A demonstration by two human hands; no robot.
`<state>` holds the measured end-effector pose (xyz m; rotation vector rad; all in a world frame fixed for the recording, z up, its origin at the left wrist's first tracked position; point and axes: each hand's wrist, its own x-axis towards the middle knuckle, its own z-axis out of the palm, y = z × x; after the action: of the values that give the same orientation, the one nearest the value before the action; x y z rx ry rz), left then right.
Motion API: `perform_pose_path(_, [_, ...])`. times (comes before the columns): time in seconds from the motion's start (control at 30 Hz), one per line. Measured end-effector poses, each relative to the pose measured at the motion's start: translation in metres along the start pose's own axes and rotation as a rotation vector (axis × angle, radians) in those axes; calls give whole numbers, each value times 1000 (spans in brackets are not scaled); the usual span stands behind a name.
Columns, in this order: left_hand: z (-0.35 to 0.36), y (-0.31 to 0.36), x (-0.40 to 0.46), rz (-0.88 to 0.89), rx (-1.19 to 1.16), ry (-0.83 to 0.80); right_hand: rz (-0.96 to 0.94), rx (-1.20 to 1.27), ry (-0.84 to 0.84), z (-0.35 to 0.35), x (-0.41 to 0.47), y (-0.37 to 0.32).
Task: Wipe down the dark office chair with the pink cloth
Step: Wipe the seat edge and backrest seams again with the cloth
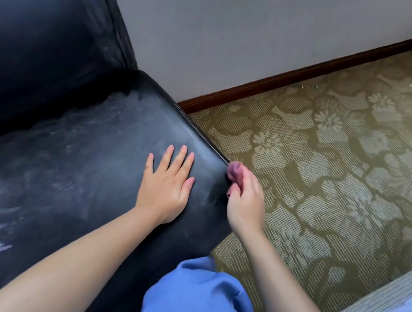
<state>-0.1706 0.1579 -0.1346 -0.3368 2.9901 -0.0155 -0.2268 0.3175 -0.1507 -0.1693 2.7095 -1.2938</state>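
A: Nearest the camera, what fills the bottom of the frame?

B: A blue-clad knee [198, 305] at bottom centre, touching the chair's front edge, and a pale striped surface [381, 299] in the lower right corner.

A: And the hands?

B: The left hand [168, 185] lies flat on the dark office chair [64, 160], fingers straight and spread, at mid-frame near the seat's right edge. The right hand [244, 202] sits just off that edge, fingers curled round the bunched pink cloth [235, 171], which touches the edge seam.

A: The seat itself?

B: Smeared with pale streaks across the left; the backrest rises in the upper left.

A: Room to the right?

B: Patterned carpet [333, 162] runs open up to a dark skirting board [307, 72] and grey wall [246, 27].
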Motion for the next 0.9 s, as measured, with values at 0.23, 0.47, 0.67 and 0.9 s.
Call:
perform_pose_path(0.23, [2, -9, -18, 94, -25, 13, -247, -117, -264, 14, 32, -41])
perform_pose_path(0.47, [10, -22, -39, 225, -43, 102, -284, -173, -183, 6, -33, -13])
perform_pose_path(0.67, [9, -37, -55, 360, -89, 129, -319, -221, -187, 10, -60, -16])
perform_pose_path(0.9, [13, -36, -70, 9, -50, 45, -235, 2, -250, 34, -4, -38])
